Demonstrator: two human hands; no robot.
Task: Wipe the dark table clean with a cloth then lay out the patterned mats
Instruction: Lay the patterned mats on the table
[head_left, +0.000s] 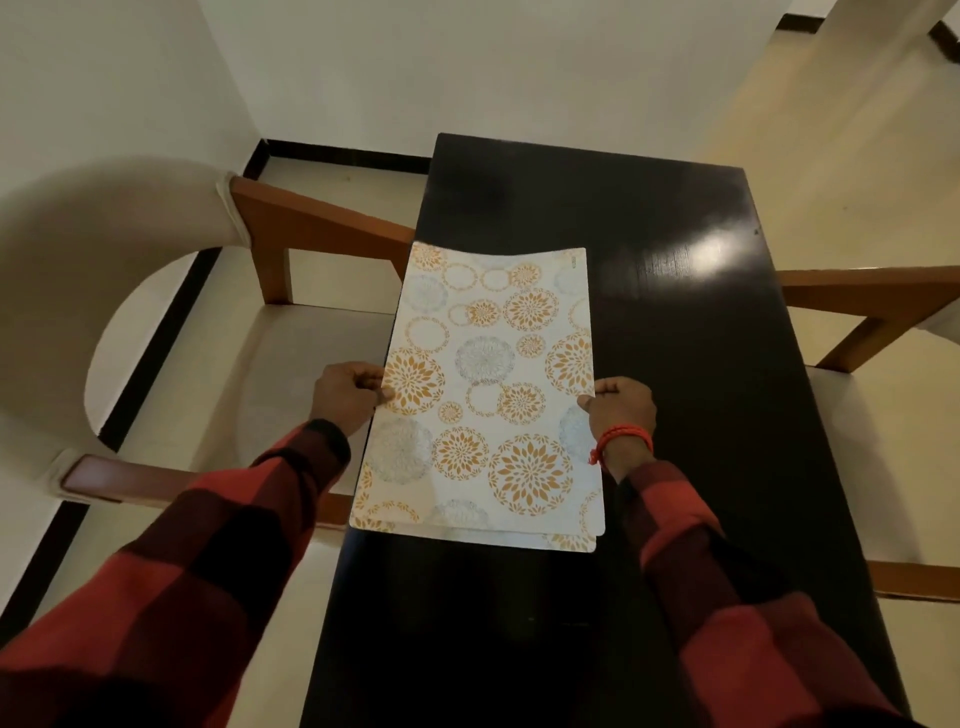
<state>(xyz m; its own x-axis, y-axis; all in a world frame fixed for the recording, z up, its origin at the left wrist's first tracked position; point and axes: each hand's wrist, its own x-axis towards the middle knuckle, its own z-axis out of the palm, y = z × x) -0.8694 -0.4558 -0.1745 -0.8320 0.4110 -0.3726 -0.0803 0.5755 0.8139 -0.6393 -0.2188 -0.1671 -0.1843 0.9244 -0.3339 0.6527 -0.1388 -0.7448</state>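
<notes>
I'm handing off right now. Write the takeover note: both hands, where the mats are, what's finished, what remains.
Left hand: grip pinching the left edge of the mat stack.
Right hand: grip pinching the stack's right edge.
Mats: more than one, stacked and slightly offset at the near edge, held over the left half of the dark table, partly overhanging the chair side.
Done: no cloth in view; the tabletop looks glossy, so wiping seems over.
Left: separate the mats and lay each out flat on the table.

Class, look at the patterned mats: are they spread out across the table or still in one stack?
Stacked. A second mat's edge peeks out under the top patterned mat, and the left hand and right hand grip the pile together.
</notes>
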